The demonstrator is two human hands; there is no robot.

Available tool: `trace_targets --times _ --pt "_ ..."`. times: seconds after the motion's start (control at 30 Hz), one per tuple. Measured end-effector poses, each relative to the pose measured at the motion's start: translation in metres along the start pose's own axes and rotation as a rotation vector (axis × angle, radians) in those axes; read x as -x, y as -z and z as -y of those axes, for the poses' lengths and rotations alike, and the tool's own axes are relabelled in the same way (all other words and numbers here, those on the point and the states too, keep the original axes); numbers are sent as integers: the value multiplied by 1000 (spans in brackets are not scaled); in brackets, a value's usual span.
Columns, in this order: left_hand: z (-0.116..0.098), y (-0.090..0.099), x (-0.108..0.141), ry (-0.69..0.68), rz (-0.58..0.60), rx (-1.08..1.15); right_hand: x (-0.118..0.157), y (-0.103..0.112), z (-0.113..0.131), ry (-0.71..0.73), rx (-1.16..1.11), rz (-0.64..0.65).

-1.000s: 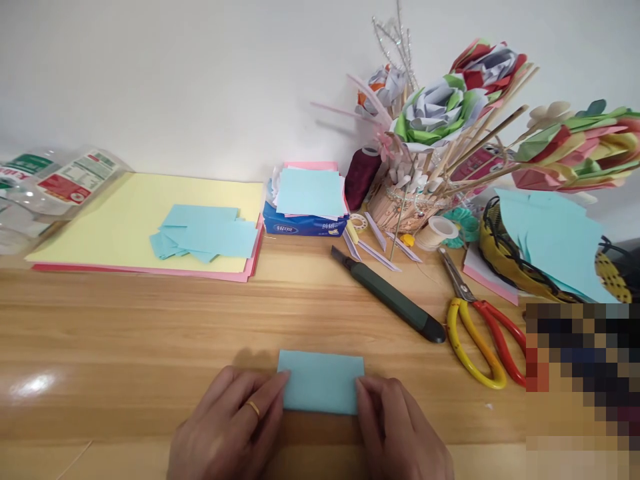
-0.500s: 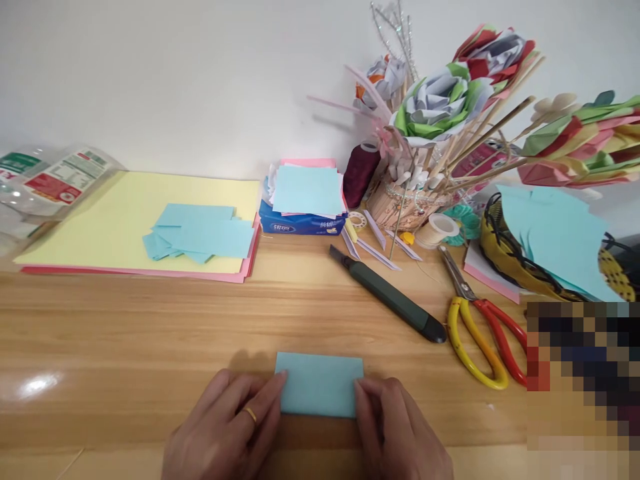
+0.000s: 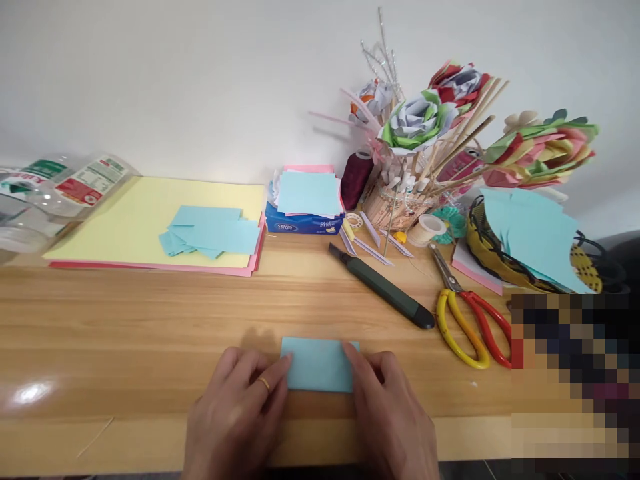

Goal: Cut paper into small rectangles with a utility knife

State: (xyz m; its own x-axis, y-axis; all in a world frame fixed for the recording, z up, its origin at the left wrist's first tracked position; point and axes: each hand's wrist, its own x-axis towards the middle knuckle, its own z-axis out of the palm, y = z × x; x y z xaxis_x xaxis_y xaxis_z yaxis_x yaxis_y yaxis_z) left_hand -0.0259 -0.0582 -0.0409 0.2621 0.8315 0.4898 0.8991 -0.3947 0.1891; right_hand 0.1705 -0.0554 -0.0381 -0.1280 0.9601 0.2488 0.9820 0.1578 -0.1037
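A blue paper rectangle (image 3: 320,367) lies near the table's front edge between my hands. My left hand (image 3: 243,407), with a gold ring on one finger, pinches its left edge. At the right edge, my right hand (image 3: 387,410) grips the paper, the thumb or a finger resting over its upper right corner. Beyond the paper lies a dark green cutter (image 3: 383,287), and to the right of that a pair of scissors (image 3: 463,317) with yellow and red handles.
Blue slips (image 3: 215,233) lie on yellow sheets (image 3: 115,220) at left. A blue box (image 3: 305,221) holds more paper. Behind stand paper flowers (image 3: 417,123) in a wooden holder (image 3: 390,203). A yellow basket (image 3: 487,250) with blue paper is at right; plastic bottles (image 3: 75,183) far left.
The camera view has shifted, showing the table's front edge. On the right hand, a digit has moved up and inward over the paper's upper right corner. The left hand still holds the left edge.
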Motion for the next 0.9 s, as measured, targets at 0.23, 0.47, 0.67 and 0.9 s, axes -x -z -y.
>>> trace_targets --times 0.23,0.47,0.67,0.9 --pt "-25 2 -9 -216 -132 -62 2 -4 -3 110 22 -92" --pt "-54 -14 -1 -389 61 -90 -2 9 2 167 59 -56" --pt "-36 -8 8 -436 119 -120 -1 9 3 140 60 -45" --pt "-8 5 25 -426 42 -161 -2 6 1 125 43 -95"
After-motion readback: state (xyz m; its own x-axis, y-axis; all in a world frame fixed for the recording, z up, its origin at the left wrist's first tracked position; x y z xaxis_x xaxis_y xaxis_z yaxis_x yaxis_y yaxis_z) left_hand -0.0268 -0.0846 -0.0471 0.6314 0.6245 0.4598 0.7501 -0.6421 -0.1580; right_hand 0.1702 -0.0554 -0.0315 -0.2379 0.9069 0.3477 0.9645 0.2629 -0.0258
